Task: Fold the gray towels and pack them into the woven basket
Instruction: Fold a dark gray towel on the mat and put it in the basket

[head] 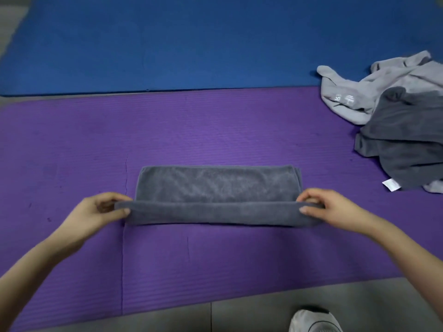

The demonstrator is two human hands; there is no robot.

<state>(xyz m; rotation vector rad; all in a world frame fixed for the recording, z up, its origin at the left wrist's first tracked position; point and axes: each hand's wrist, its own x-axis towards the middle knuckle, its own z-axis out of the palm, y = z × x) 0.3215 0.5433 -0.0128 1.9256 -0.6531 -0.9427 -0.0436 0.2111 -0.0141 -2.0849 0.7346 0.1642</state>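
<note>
Both forearms (36,271) are bare; one whitish shoe (311,322) with dark collar trim shows.

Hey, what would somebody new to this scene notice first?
The dark gray towel, half folded in the middle of the purple mat, draws the eye first; the left hand and right hand pinch the two ends of its near edge. Next comes the heap of unfolded gray towels at the right edge, and the blue mat beyond.
</note>
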